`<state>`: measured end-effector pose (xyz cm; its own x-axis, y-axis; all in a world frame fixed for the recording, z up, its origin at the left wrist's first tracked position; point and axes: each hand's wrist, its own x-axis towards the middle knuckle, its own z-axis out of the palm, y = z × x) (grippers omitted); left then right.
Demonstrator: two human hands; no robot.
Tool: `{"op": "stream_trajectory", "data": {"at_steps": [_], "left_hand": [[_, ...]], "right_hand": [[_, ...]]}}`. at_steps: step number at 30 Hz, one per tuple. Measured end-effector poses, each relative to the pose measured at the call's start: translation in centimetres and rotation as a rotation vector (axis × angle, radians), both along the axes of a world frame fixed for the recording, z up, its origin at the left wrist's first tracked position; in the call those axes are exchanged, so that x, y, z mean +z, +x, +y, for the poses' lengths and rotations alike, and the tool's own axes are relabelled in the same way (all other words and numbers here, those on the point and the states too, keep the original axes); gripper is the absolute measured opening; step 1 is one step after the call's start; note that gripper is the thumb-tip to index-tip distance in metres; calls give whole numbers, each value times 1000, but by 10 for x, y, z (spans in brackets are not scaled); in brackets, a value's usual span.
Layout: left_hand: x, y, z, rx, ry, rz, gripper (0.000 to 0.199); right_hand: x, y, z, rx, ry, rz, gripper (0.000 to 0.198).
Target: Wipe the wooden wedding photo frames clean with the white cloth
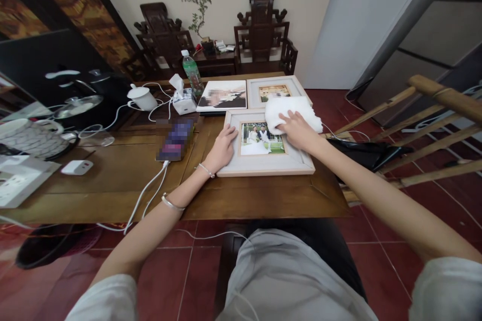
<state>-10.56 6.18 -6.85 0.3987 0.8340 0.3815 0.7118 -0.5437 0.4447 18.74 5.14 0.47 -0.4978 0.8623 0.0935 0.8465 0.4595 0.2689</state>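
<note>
A picture frame (263,166) with a pale wide border lies flat near the table's front edge, a wedding photo in its middle. My left hand (223,149) grips its left side, fingers over the rim. Under my right hand (295,128) is a folded white cloth (289,108), which the fingers press and hold on the frame's upper right part. The cloth hides that corner and reaches over the lower edge of a second picture frame (299,85) behind. Left of that second frame lies a photo panel (226,95) with a white top.
On the wooden table (211,200) are a green-labelled bottle (192,72), tissue box (184,102), lidded white cup (142,98), phone (176,140) on a cable, charger (77,167), power strip (24,180) and patterned kettle (32,135). A wooden rack (425,110) stands right.
</note>
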Motion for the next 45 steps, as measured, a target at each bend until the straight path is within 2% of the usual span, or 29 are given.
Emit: {"op": "stream_trajectory", "data": {"at_steps": [3,8,11,14,18,23,26,29,32,40,43,45], "left_hand": [[0,1,0,1,7,-1,58],[-1,1,0,1,16,-17,59],[-1,1,0,1,17,-5,58],[0,1,0,-3,14,6,58],[2,1,-1,3,-1,13,59],[2,0,-1,3,-5,30,56],[0,-2,-1,1,-5,19,56],[-1,-2,0,6,-1,9,56],[0,-1,-1,7,8,13,56],[0,1,-1,4,9,15,58],[0,0,-1,4,12,22,58],[0,0,-1,5,9,23,58]], "right_hand": [[9,-5,-35,73,-71,-32,47],[30,-12,-106,150,-249,-16,55],[30,-15,-128,183,-278,31,56],[16,-14,-120,138,-250,81,62],[0,-11,-72,50,-155,93,64],[-2,-13,-6,-41,-30,95,61],[-2,-18,13,-49,-7,68,59],[-4,-21,6,-26,-2,31,54],[-1,-22,-20,19,-37,1,51],[39,-23,-108,189,-309,-6,47],[38,-27,-118,189,-313,15,50],[29,-27,-109,149,-293,37,56]]}}
